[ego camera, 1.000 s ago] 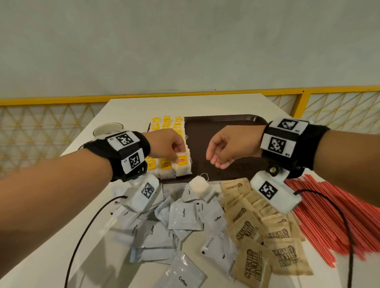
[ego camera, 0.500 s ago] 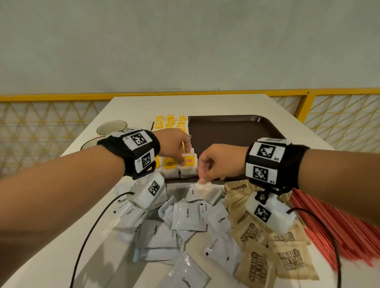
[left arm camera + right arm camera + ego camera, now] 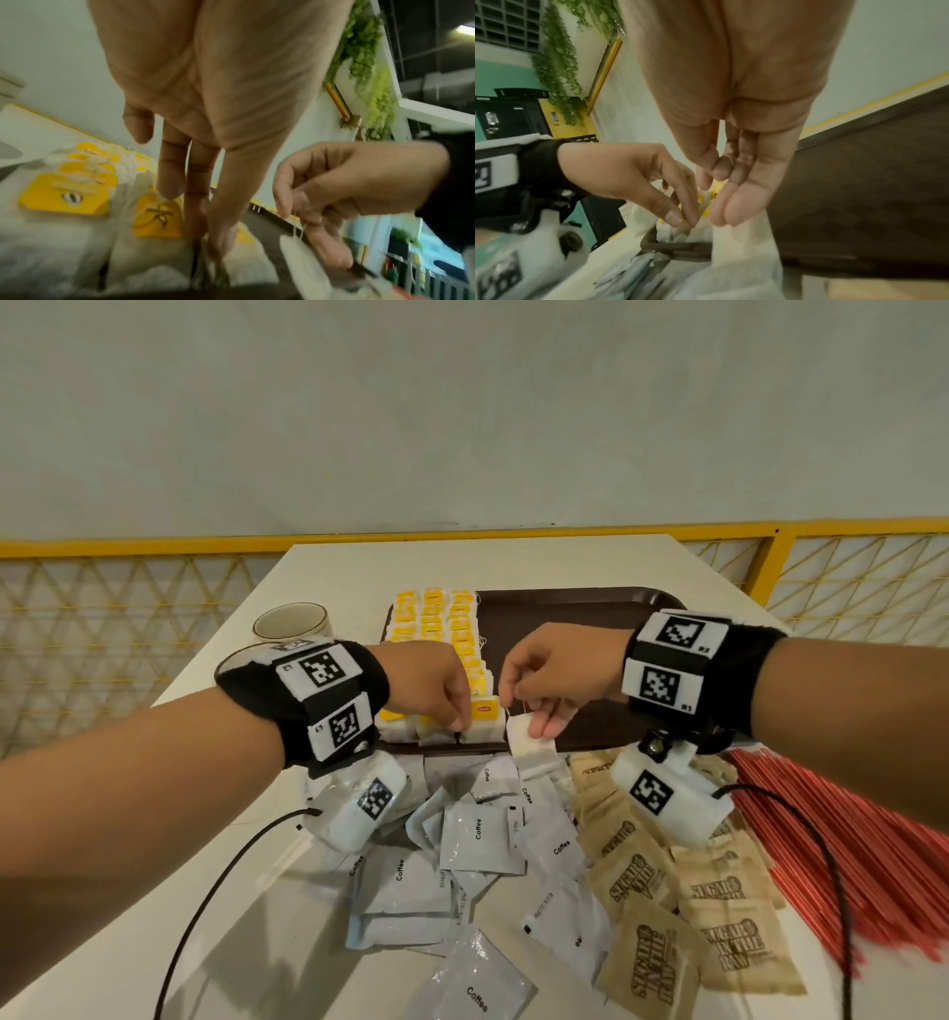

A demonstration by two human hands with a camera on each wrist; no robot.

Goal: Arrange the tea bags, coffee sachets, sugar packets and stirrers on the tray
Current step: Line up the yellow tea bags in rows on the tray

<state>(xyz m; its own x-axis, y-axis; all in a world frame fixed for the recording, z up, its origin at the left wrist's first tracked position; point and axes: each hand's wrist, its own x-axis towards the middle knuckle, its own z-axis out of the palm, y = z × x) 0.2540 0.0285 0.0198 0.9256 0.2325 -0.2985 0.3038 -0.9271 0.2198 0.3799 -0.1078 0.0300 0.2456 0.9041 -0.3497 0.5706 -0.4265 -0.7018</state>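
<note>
Rows of tea bags with yellow tags point(image 3: 434, 629) fill the left part of the brown tray point(image 3: 590, 618). My left hand point(image 3: 458, 724) pinches the top of a tea bag in the front row point(image 3: 164, 261), thumb against fingertips point(image 3: 214, 241). Beside it my right hand point(image 3: 521, 708) pinches the string of a loose white tea bag point(image 3: 531, 747), which hangs over the tray's front edge point(image 3: 744, 253). In front of the tray, grey coffee sachets point(image 3: 482, 834) lie in a pile, with brown sugar packets point(image 3: 719, 916) to their right and red stirrers point(image 3: 873, 839) at far right.
A cream cup point(image 3: 292, 621) stands on the table left of the tray. The tray's right part point(image 3: 580, 670) is bare brown surface. A yellow railing point(image 3: 770, 541) runs behind the table. Black cables point(image 3: 821, 839) trail from my wrists over the packets.
My right hand dropped to the pile in front of the tray, took the loose tea bag by its string and lifted it to the tray's front edge. My left hand stayed on the front row.
</note>
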